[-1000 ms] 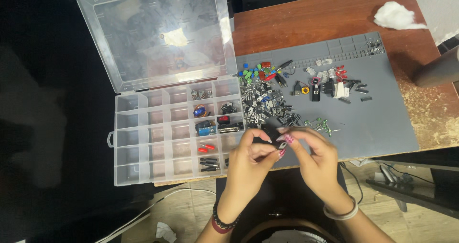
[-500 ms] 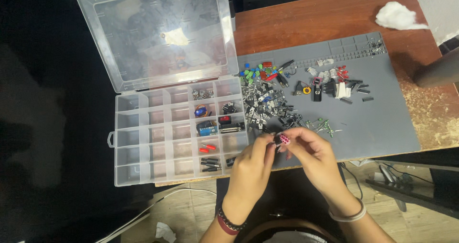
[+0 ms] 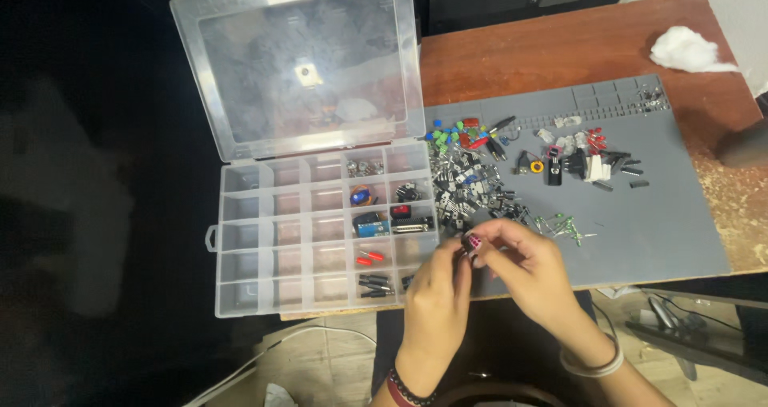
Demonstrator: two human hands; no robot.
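A small black component (image 3: 470,244) with pink markings is pinched between the fingertips of the left hand (image 3: 438,288) and the right hand (image 3: 534,272), held together over the near edge of the grey mat (image 3: 664,231), just right of the clear compartment box (image 3: 264,255); the part is judged light, stiff and easily dropped, its thin leads probably bendable; it is best gripped by its body; loose parts (image 3: 468,187) are scattered on the mat beyond.
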